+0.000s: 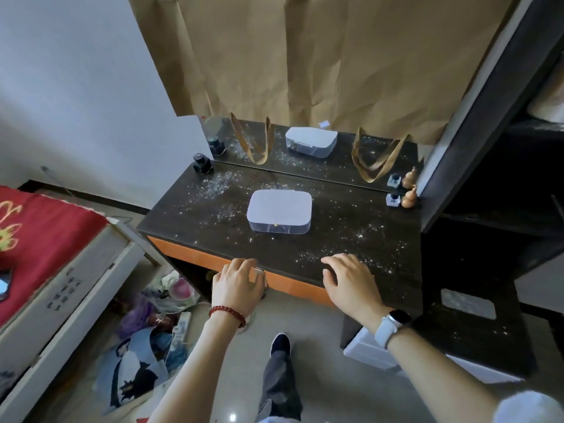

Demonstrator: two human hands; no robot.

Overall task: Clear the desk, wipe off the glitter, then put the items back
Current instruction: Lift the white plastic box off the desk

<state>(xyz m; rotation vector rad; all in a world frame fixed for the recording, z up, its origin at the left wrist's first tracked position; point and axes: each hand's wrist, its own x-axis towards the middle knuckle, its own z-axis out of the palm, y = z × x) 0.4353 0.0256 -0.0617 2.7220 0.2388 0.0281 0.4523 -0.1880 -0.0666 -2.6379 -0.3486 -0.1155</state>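
Both hands (238, 282) (351, 279) hovering empty, fingers spread, nearing desk (351, 227); lifting box (279, 214) level avoids smearing glitter (213, 187).

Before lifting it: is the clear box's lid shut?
Shut: the clear box has its lid flat and flush on top, with no gap showing.

Desk top (351, 227): near-black, speckled all over with silver glitter (213, 187). Front edge strip (195, 254): orange. Box (279, 210): pale lavender-white lid, clear sides. Ink bottle (202, 163): black. Small gourd (409, 198): tan-brown. Paper backdrop (320, 62): kraft brown. Left wrist: dark red bead bracelet (227, 314). Right wrist: watch (392, 326), light grey strap, black face. Cloth (39, 236) at left: red with yellow-green embroidery.
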